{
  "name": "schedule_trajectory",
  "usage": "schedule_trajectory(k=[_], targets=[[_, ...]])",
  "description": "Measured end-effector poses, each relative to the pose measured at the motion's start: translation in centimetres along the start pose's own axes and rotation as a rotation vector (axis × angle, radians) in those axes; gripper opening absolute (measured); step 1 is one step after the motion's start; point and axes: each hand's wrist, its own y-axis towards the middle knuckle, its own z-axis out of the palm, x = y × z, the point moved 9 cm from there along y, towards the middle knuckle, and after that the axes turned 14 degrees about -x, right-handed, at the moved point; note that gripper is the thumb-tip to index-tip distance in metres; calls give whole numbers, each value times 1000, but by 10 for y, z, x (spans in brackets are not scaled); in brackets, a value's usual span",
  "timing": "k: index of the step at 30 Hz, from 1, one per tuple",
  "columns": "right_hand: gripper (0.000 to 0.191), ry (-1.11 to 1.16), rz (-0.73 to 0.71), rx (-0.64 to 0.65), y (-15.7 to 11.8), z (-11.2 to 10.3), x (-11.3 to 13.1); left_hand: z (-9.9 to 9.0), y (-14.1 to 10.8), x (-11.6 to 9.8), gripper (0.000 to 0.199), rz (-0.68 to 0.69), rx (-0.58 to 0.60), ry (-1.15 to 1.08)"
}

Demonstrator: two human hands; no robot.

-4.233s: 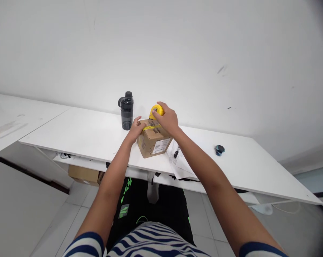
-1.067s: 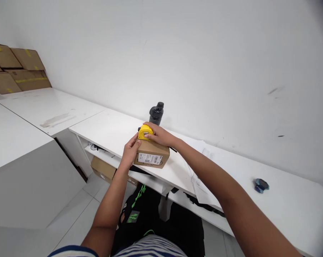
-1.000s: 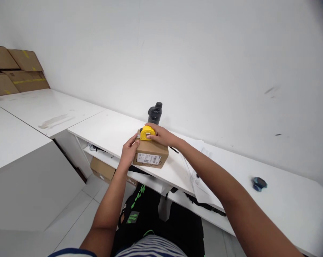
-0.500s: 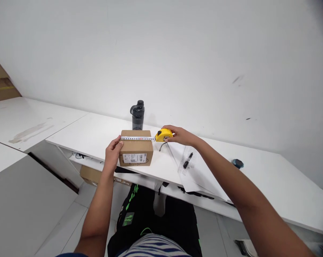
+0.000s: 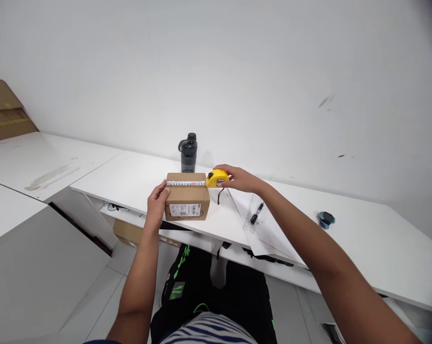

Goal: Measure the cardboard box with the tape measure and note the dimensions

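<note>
1. Where the left hand (image 5: 157, 200) meets the left top edge of the cardboard box (image 5: 187, 195), its thumb and fingertips rest at the end of the tape blade (image 5: 186, 183); whether they are clamped on that end, I cannot tell.
2. The right hand (image 5: 242, 179) has its fingers clamped around the yellow tape measure (image 5: 216, 178), just beside the box's right edge, the blade lying across the box top. The box sits near the front edge of the white table (image 5: 130, 176).
3. If the left fingertips slip, the blade could snap back; a tilted case could skew it; a sideways tug might slide the box.
4. Counted: two hands, one box between them, one tape measure, one black shaker bottle (image 5: 189, 156) behind the box, one black marker (image 5: 257, 213) on papers (image 5: 269, 236) of unclear number, one dark blue watch-like object (image 5: 325, 219).
</note>
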Motion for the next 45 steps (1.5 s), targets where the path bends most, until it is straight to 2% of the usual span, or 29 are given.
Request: schedule_trajectory(k=[4, 9, 13, 15, 17, 19, 20, 21, 22, 23, 26, 27, 29, 31, 33, 34, 35, 36, 38, 40, 42, 43, 45], targets=[[58, -50, -66, 11, 15, 18, 22, -1, -4, -2, 50, -8, -4, -9], [60, 8, -153, 36, 48, 75, 59, 3, -9, 2, 56, -67, 34, -40], [59, 77, -275, 22, 64, 113, 92, 4, -6, 10, 79, -116, 6, -57], [56, 80, -309, -26, 64, 116, 104, -5, -7, 3, 80, -48, -86, 23], [55, 76, -302, -121, 55, 106, 109, -15, -19, -20, 69, 132, -204, 122], [56, 91, -266, -250, 34, 86, 107, -19, -46, -50, 60, 368, -291, 135], [58, 102, -241, -320, 18, 74, 104, -18, -62, -61, 61, 444, -298, 93], [61, 110, -212, -391, -1, 64, 99, -16, -78, -67, 66, 473, -292, 20], [64, 107, -183, -460, -22, 55, 93, -7, -90, -68, 75, 443, -220, -59], [69, 90, -157, -522, -44, 48, 87, 8, -102, -63, 82, 372, -100, -127], [81, -29, -137, -565, -104, 43, 69, 68, -139, -29, 92, 55, 343, -195], [81, -73, -151, -549, -119, 42, 62, 86, -152, -15, 91, -34, 452, -188], [78, -167, -162, -539, -143, 30, 42, 115, -168, 10, 84, -145, 565, -172], [75, -300, -77, -594, -157, -1, 7, 139, -172, 30, 75, -182, 589, -136], [60, -507, 130, -644, -161, -41, -41, 164, -171, 47, 67, -177, 628, -40], [53, -612, 239, -601, -160, -55, -67, 177, -169, 53, 63, -160, 664, 17], [49, -712, 315, -498, -156, -63, -92, 189, -168, 58, 60, -134, 701, 66], [49, -786, 341, -338, -150, -62, -114, 200, -165, 62, 57, -108, 736, 105], [50, -872, 324, -69, -141, -52, -147, 217, -159, 71, 54, -78, 768, 154], [44, -911, 224, 74, -134, -40, -162, 224, -152, 82, 54, -99, 745, 178], [38, -904, 131, 80, -129, -35, -165, 224, -144, 93, 55, -144, 685, 185], [36, -883, 123, 26, -128, -39, -164, 222, -142, 98, 55, -158, 657, 188], [31, -787, 205, -212, -130, -59, -160, 220, -140, 106, 55, -155, 639, 200]])
